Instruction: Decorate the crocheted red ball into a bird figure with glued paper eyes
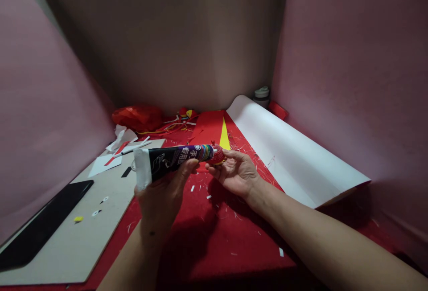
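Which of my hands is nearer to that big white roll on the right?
Right. Your right hand is left of the white roll, holding a small red piece; your left hand is farther left, gripping the black-and-purple tube.

White Chinese characters stand on the purple band of the tube (167, 159) in my left hand (163, 188): I make out 手 in one line and 专用 in another, both running across the tube toward my thumb (187, 169), where the lettering becomes too unclear to read. A round white emblem (198, 147) sits beside them, farther from the tube's white flat end, its content illegible to me. On the tube's black part, between that end and the characters, runs a white line drawing (158, 164).
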Tool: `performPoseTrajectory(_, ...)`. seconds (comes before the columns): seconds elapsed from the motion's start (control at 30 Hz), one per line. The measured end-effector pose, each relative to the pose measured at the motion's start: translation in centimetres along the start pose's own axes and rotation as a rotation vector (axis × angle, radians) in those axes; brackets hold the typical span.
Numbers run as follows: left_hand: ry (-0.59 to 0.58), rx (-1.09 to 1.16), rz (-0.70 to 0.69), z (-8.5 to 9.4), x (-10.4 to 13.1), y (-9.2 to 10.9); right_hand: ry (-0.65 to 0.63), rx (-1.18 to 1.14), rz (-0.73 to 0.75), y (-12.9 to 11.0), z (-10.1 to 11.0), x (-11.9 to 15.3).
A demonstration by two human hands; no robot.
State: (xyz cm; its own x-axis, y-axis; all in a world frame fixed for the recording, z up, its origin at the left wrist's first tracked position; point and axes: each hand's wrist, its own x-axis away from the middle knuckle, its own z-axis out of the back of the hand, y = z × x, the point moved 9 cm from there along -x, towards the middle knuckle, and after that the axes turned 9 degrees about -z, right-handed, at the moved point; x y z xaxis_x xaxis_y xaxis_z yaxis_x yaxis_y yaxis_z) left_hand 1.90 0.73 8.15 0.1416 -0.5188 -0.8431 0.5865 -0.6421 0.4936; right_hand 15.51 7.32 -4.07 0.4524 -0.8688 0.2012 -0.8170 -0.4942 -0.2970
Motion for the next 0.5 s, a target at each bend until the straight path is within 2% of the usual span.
performPoseTrajectory(0.17,0.005,0.007,-0.008,0.0,0.2,-0.7,0.012,-0.024,0.004,-0.1,0.0,0.1)
performPoseTrajectory(0.3,0.020,0.062,0.063,-0.1,0.5,-1.5,-0.008,-0.025,-0.001,0.0,-0.1,0.1)
performPoseTrajectory(0.37,0.044,0.051,0.051,0.2,0.4,-1.2,-0.021,-0.014,-0.002,0.0,-0.1,0.0)
performPoseTrajectory(0.5,0.000,0.051,0.018,0.0,0.2,-0.5,-0.048,0.012,-0.006,0.0,-0.2,-0.1)
